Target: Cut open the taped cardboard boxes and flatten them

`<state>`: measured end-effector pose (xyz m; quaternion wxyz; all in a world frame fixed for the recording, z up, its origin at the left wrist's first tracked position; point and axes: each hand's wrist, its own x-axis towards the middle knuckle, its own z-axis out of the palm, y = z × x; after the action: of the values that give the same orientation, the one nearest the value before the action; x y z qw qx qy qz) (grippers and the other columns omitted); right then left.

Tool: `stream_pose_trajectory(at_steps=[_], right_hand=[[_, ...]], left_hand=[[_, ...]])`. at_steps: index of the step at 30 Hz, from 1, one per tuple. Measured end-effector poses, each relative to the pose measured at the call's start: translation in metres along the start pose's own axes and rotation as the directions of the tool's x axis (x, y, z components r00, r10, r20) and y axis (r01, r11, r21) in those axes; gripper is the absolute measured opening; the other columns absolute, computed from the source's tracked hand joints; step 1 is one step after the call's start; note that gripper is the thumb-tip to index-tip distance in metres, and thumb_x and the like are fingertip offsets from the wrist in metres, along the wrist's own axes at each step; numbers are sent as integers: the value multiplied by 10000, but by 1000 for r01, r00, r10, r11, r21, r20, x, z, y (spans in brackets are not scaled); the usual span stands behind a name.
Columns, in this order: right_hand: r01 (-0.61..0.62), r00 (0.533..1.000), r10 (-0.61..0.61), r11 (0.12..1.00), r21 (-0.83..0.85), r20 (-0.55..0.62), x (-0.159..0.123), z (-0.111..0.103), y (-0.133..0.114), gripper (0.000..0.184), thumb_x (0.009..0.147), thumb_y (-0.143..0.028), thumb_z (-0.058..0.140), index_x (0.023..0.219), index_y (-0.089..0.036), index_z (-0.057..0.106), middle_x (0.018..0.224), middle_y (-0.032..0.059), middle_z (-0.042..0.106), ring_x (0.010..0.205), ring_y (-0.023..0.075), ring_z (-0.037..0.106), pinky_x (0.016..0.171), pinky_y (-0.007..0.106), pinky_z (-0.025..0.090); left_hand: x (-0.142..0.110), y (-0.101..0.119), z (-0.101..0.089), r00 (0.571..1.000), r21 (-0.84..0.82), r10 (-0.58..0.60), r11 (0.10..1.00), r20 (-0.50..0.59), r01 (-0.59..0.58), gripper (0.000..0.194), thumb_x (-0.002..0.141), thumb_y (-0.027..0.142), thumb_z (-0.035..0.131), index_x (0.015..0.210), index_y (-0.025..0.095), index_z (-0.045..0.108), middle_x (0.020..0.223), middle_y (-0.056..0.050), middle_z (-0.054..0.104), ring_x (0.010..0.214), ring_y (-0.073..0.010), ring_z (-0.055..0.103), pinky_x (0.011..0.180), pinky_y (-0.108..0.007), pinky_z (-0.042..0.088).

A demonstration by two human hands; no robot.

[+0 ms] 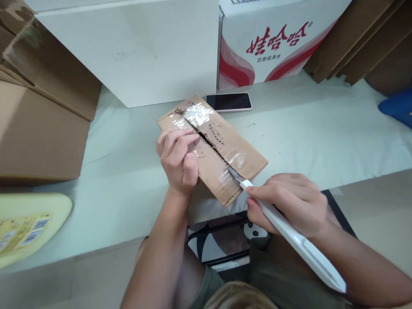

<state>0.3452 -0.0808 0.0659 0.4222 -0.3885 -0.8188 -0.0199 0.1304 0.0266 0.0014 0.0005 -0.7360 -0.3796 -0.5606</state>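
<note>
A small brown cardboard box [244,148], patched with clear tape, lies tilted at the middle of the pale green tabletop. Along its top runs a dark seam between two flaps. My left hand [178,159] grips the box's left side, fingers curled over the top near the seam. In my right hand [291,206] is a white-handled utility knife [289,229]. Its metal blade touches the seam close to the near right end of the box, and the blade's tip is hidden there.
Behind the box lies a phone [228,101], dark screen up. A white box [144,51] and a red-and-white carton [267,47] stand at the back. Cardboard boxes [41,133] and a yellow bottle [35,214] are at left. Folded cardboard [357,38] and a blue object [397,107] are at right.
</note>
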Motion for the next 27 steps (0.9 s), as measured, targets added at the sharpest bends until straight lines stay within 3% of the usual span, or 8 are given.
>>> stream_pose_trajectory(at_steps=[11,19,23,27], right_hand=[[-15,996,11,999,-41,-87,-2,11,-4,201,853,-75,731,871,-238,613,527,-68,547,411,105,499,410,249,448],[-48,997,46,999,-22,-61,-1,6,-8,227,837,-61,690,847,-253,570,530,-66,515,410,106,455,402,270,413],[-93,993,90,995,-44,-72,-1,7,-9,215,854,-77,682,855,-257,565,543,-64,577,410,106,490,407,264,433],[-100,994,98,994,-34,-55,-3,4,-8,186,866,-95,684,858,-252,583,560,-57,606,419,110,530,425,255,464]], left_hand=[[-1,0,0,1000,-23,-5,1000,5,6,378,967,331,403,1038,275,769,1081,-89,777,1097,-338,648,1094,-586,468],[-2,0,-1,997,17,-61,998,38,61,414,978,399,372,1017,276,765,1081,-95,771,1120,-351,642,1134,-605,445],[-2,-1,0,1000,0,-23,1000,15,23,407,985,387,378,1023,274,767,1065,-93,774,1090,-339,654,1118,-590,459],[-3,-2,0,998,66,-60,996,25,58,468,994,452,335,1011,269,766,1058,-106,768,1103,-349,665,1133,-599,462]])
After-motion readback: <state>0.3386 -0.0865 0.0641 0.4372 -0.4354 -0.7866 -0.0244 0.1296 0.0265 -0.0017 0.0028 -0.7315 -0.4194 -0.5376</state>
